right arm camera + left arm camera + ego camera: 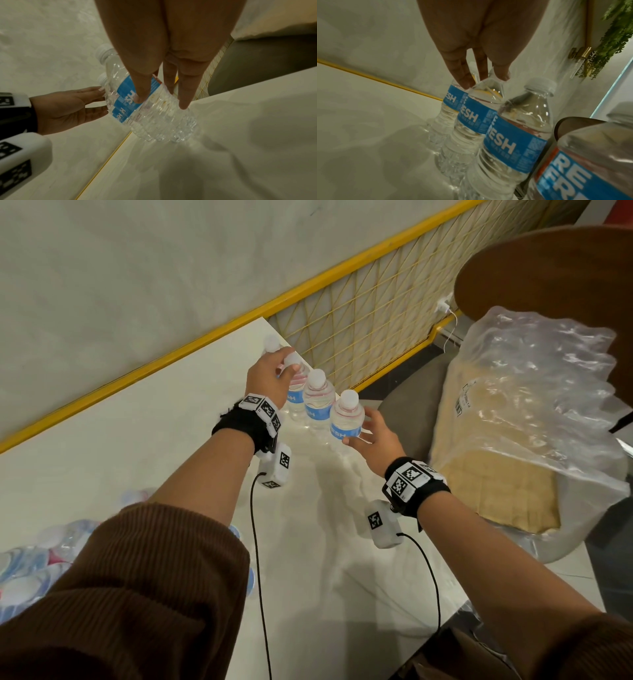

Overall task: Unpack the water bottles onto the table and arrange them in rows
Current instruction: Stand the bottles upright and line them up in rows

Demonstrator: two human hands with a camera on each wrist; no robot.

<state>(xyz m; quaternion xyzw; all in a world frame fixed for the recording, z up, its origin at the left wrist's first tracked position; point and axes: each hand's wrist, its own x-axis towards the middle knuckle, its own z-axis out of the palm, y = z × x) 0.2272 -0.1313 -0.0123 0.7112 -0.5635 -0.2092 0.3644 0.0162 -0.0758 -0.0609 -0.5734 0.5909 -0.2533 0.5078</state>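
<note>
1. Head view: four water bottles stand upright in a line running from the far edge of the white table [171, 440] toward the near right. The left hand [267, 374] reaches over the two farthest ones, its fingers loosely spread against the shoulder of the second bottle [295, 386]; a firm clasp cannot be confirmed. The right hand [375, 438] sits beside the nearest bottle [346, 419], fingers straight and apart, touching its label side. The still-wrapped pack of bottles [37, 556] lies at the near left, partly behind the sleeve. On the right, an emptied plastic wrap [534, 392] sits on a chair.

2. Left wrist view: straight fingers [464, 79] rest on the shoulders of the two far bottles, slightly apart, not curled round either. The third bottle [518, 129] stands just beside them, untouched.

3. Right wrist view: fingers [140, 94] extended and parted press the side of the nearest bottle; nothing wraps round it.

4. Risk, as I judge it: the row sits close to the far right corner of the table. Flat-fingered nudging high on light, tall bottles could tip one, and tight spacing means one falling would knock its neighbours or roll off the edge. Pushing from both ends at once could also buckle the line sideways.
</note>
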